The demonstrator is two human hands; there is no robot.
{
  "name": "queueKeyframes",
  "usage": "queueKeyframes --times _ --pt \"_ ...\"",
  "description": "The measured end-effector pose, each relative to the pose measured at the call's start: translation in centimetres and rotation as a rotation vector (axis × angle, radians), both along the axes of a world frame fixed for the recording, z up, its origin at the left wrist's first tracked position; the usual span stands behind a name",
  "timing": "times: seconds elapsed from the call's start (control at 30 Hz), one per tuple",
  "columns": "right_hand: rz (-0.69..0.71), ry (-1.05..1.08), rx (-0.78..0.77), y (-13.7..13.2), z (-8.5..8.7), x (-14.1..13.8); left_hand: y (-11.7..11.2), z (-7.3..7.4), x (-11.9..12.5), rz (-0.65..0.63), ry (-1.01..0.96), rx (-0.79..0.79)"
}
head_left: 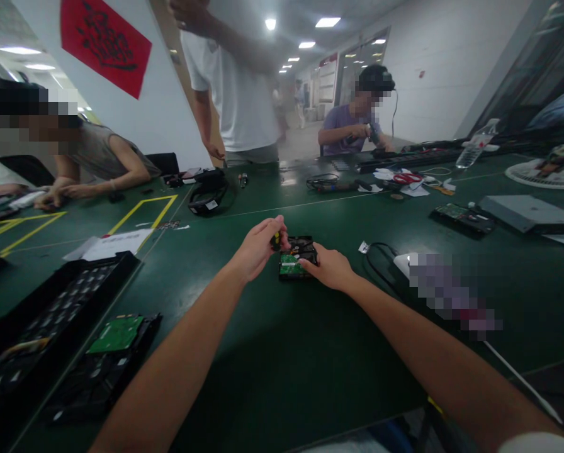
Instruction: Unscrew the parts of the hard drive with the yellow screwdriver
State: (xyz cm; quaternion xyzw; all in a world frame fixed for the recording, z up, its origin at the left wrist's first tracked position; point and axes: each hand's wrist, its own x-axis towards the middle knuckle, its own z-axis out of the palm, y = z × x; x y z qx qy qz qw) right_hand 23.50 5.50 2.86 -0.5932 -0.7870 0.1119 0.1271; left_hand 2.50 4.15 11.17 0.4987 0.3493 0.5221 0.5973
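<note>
A hard drive (289,269) with a green circuit board and black casing lies on the dark green tabletop (310,346) in front of me. My right hand (333,267) grips its right side, the thumb over the edge of the board. My left hand (259,246) is closed round the black-and-yellow handle of what looks like a screwdriver (276,240), at the drive's upper left. The tool's tip is hidden, so I cannot tell whether it touches the drive.
At lower left lie a long black tray (121,267) and another green-boarded drive (116,333). A phone-like item on a cable (381,248) lies right, with another drive (464,219) and a grey metal box (532,211) beyond. Co-workers (352,123) are around the table.
</note>
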Motion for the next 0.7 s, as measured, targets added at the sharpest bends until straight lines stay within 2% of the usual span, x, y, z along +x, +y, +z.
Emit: queueKeyframes --times 0.23,0.37,0.53,0.7 --pt "0.0 0.021 -0.002 0.0 0.0 0.0 0.2 -0.1 -0.3 0.039 -0.056 -0.061" --pt "0.021 0.025 -0.009 0.1 0.2 0.1 -0.1 0.4 -0.3 0.012 0.044 -0.007" --pt "0.009 0.013 -0.01 0.0 0.4 0.0 -0.1 0.8 -0.7 0.06 0.215 0.071" --pt "-0.002 -0.008 0.009 0.1 0.1 -0.1 -0.1 0.8 -0.8 0.038 0.225 0.066"
